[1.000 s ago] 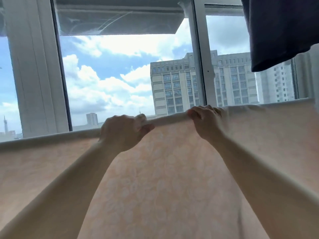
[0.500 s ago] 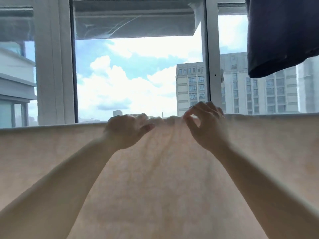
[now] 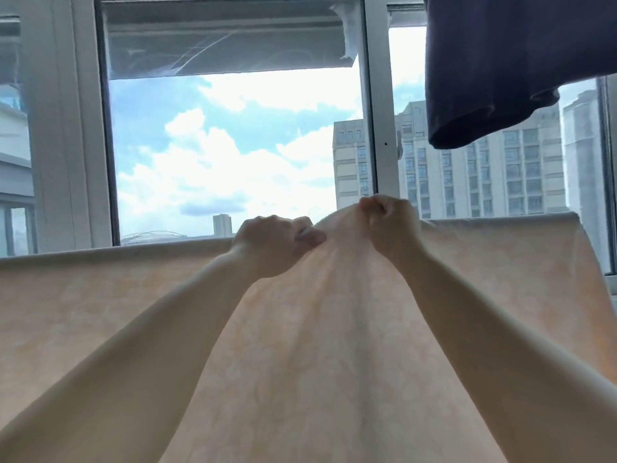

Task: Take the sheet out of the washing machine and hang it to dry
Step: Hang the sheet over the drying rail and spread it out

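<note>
At the centre of our view, both hands are raised close together and clamped on the top edge of the sheet (image 3: 327, 345). Our left hand (image 3: 272, 245) sits at about 9 o'clock of the bunched peak, its fingers curled over the fabric and its thumb pressing the cloth from the near side. Our right hand (image 3: 389, 225) sits just beside it at 3 o'clock and a little higher, closed into a fist round a gathered fold of the same edge. Between the two hands the fabric rises into a small hump, and creases fan down from it toward 6 o'clock.

We see the sheet, pale peach with a faint leafy pattern, spread across the whole lower half of the view. Its top edge runs nearly level from 9 o'clock to 3 o'clock, as if draped over a line or rail that we cannot see. Its right corner ends near the window frame (image 3: 375, 95) side at 3 o'clock. Our bare forearms reach up from the lower corners in front of the cloth.

Behind the sheet stands a white-framed window, with cloudy blue sky and a tall pale apartment building (image 3: 484, 175) beyond the glass at 2 o'clock. A dark navy garment (image 3: 500, 61) hangs at the 1 o'clock corner, well above the sheet and apart from it.
</note>
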